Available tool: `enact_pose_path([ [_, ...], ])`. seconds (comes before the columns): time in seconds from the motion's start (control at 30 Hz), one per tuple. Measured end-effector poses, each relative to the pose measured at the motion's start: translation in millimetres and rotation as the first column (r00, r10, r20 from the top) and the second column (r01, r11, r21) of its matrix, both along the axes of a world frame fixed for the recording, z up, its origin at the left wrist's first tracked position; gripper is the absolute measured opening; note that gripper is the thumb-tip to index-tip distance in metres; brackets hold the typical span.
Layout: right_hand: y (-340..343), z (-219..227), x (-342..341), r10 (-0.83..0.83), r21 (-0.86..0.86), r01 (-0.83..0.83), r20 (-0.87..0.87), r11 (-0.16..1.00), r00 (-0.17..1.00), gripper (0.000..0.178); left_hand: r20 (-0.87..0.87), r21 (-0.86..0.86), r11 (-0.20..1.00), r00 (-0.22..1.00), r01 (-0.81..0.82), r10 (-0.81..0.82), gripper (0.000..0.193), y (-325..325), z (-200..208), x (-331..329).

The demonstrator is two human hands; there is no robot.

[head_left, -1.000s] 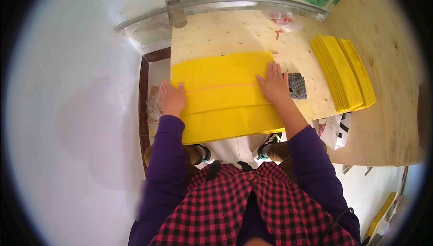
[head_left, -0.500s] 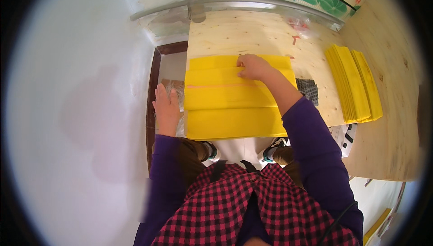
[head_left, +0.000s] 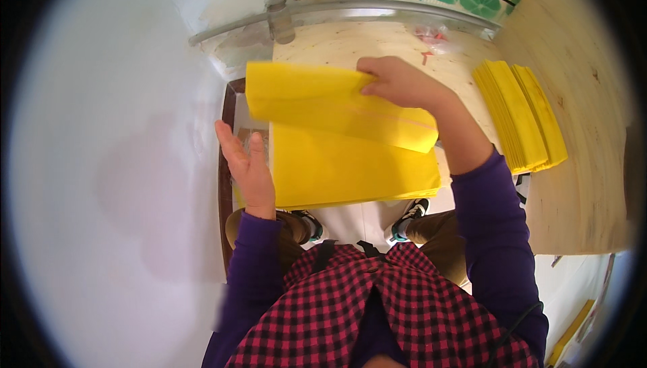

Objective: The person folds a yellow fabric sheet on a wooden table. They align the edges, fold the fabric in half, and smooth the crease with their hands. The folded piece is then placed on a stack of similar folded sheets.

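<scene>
My right hand point(head_left: 404, 85) pinches the far edge of a folded yellow cloth point(head_left: 303, 95) and holds it raised and tilted. Its left end sticks out past the left edge of the stack. Beneath it lies a flat stack of yellow cloth sheets point(head_left: 350, 172) on the wooden table, along the near side. To the left of the stack, my left hand point(head_left: 246, 166) is open, fingers stretched and thumb apart, touching nothing that I can see. The thin cloth material could be fabric or a similar sheet; I cannot tell.
Two piles of folded yellow cloths point(head_left: 515, 122) stand at the right of the plywood table point(head_left: 337, 41), against a wooden panel point(head_left: 573, 98). A clear jar point(head_left: 280, 21) stands at the far left corner, and a crumpled plastic bag point(head_left: 435, 38) lies at the back. A white wall borders the left.
My right hand has lifted the folded cloth off the stack, swinging its left end up and outward. My left hand has stayed open beside the stack.
</scene>
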State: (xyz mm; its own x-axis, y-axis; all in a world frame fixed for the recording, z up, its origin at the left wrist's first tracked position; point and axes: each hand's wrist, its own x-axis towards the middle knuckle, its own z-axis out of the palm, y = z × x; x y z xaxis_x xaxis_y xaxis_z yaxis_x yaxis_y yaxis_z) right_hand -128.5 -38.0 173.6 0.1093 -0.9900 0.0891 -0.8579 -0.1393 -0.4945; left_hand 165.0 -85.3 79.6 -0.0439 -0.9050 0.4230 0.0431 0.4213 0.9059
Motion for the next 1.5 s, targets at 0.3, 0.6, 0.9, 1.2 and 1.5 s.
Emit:
enact_pose_path([
  [0.3,141,47,-59,-0.004,-0.392,0.349,0.660,0.851,0.751,0.028,-0.356,-0.067,0.502,0.449,0.862,-0.819,0.042,51,94,-168],
  [0.6,244,9,-105,-0.137,-0.431,0.677,0.776,0.597,0.615,0.026,-0.377,-0.012,0.292,0.266,0.956,-0.887,0.025,128,119,-291],
  [0.9,286,-69,-168,-0.262,-0.227,0.798,0.864,0.559,0.430,0.027,-0.291,0.238,0.140,0.208,0.961,-0.934,0.033,146,58,-370],
  [1.2,303,-108,-185,-0.324,-0.113,0.835,0.887,0.538,0.329,0.025,-0.255,0.146,0.138,0.172,0.980,-0.951,0.025,162,27,-391],
  [1.5,305,-137,-181,-0.500,-0.023,0.808,0.775,0.588,0.386,0.025,-0.019,0.226,0.215,0.225,0.950,-0.974,0.026,165,11,-384],
])
